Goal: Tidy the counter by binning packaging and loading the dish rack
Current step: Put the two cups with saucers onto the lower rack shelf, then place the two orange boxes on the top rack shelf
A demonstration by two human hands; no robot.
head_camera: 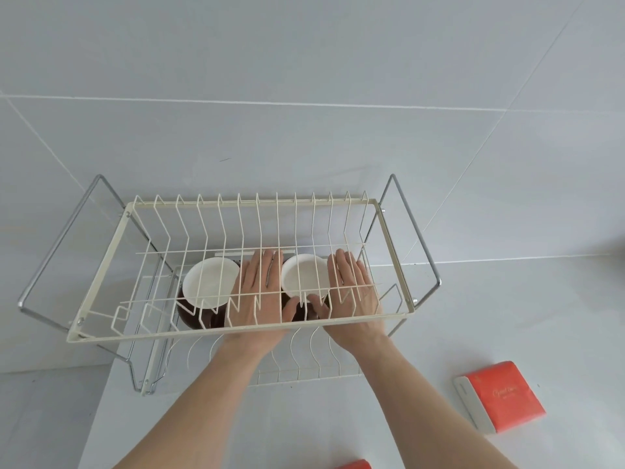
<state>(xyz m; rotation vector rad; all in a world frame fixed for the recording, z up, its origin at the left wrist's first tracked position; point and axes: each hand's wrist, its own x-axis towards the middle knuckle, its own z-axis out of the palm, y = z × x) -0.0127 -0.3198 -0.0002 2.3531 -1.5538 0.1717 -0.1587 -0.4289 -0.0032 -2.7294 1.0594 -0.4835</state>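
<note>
A cream wire dish rack [101,272] with chrome legs stands on the counter against the tiled wall. On its lower tier sit two bowls, white inside and dark brown outside. My left hand [260,292] and my right hand [351,286] reach in under the upper tier and cup the right bowl [302,275] from both sides, thumbs at its near rim. The left bowl [209,282] sits alone, just left of my left hand.
An orange and white tissue pack [500,399] lies on the counter at the right. Another orange pack [355,464] peeks in at the bottom edge. The counter's left edge [98,418] drops off below the rack's left legs.
</note>
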